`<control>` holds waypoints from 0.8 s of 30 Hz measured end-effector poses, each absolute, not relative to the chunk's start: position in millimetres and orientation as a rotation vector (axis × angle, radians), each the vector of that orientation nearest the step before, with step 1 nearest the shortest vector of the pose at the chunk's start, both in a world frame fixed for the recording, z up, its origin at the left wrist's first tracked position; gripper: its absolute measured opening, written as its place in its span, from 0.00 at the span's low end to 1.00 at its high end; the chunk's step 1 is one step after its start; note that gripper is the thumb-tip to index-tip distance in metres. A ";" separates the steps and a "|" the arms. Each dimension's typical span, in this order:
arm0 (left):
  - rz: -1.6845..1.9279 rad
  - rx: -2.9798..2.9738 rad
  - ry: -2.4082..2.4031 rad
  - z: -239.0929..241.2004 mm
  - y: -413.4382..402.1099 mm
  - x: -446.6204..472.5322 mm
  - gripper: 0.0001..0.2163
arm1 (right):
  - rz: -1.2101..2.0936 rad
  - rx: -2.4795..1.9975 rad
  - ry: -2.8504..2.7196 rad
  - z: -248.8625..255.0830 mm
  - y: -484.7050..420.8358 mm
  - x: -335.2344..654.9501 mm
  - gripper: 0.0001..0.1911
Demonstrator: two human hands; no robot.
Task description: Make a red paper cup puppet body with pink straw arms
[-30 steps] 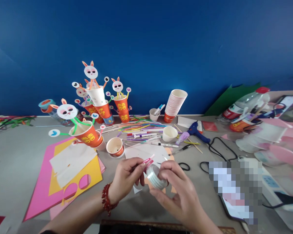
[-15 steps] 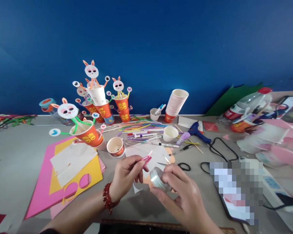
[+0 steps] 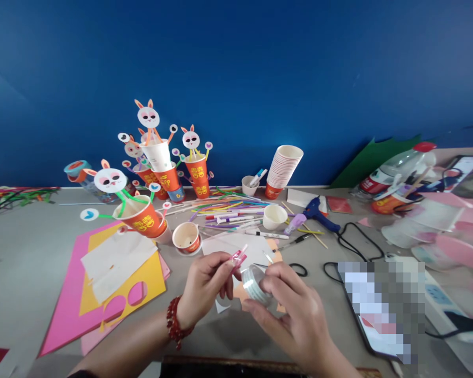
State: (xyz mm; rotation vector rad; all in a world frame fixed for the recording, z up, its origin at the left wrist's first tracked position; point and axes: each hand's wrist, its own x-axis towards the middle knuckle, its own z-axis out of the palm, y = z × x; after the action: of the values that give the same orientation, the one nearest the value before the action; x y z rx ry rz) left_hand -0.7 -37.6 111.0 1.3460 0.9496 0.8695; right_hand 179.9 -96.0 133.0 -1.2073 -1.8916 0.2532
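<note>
My left hand (image 3: 207,283) pinches a small shiny pink piece (image 3: 238,257) between thumb and fingertips; a thin pale end sticks up from it. I cannot make out its kind. My right hand (image 3: 289,299) is closed around a roll of clear tape (image 3: 254,283), its round face turned toward the left hand, close beside the pink piece. Under both hands lie white paper (image 3: 236,244) and peach-coloured paper scraps (image 3: 276,254). Scissors (image 3: 298,270) rest just beyond my right hand, partly hidden.
Paper-cup rabbits (image 3: 142,218) stand at left behind pink and yellow sheets (image 3: 155,275). Markers (image 3: 228,218), a white cup (image 3: 275,216), stacked cups (image 3: 286,168) and a blue glue gun (image 3: 318,212) lie farther back. A phone (image 3: 372,315) and a power strip (image 3: 435,296) are at right.
The pink piece has turned slightly in my left fingers and shows more of its shiny side. The tape roll has shifted a little up, staying in my right hand.
</note>
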 end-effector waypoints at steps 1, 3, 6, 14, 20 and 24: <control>0.868 1.345 0.948 110.8 -37.8 -0.3 0.18 | 0.249 -1.206 -1.892 132.9 -95.8 180.0 0.09; 0.862 1.347 0.951 110.5 -38.0 0.1 0.18 | 0.238 -1.210 -1.893 133.1 -95.3 180.2 0.10; 0.844 1.368 0.953 109.7 -37.8 0.0 0.18 | 0.218 -1.221 -1.897 134.2 -94.7 180.5 0.10; 0.843 1.370 0.962 110.4 -39.6 -0.5 0.18 | 0.220 -1.229 -1.901 132.6 -93.2 182.3 0.10; 0.817 1.340 0.952 112.1 -39.7 -1.8 0.19 | 0.216 -1.239 -1.906 131.2 -93.3 182.5 0.09; 0.809 1.331 0.958 112.9 -39.5 -1.8 0.19 | 0.216 -1.238 -1.907 132.1 -92.5 182.5 0.09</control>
State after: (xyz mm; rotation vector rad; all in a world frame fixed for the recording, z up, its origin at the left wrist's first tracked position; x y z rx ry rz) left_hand -1.8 -39.5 112.9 1.3306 0.9579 0.8085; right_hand 182.5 -92.5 132.1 -1.2380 -1.9075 0.2161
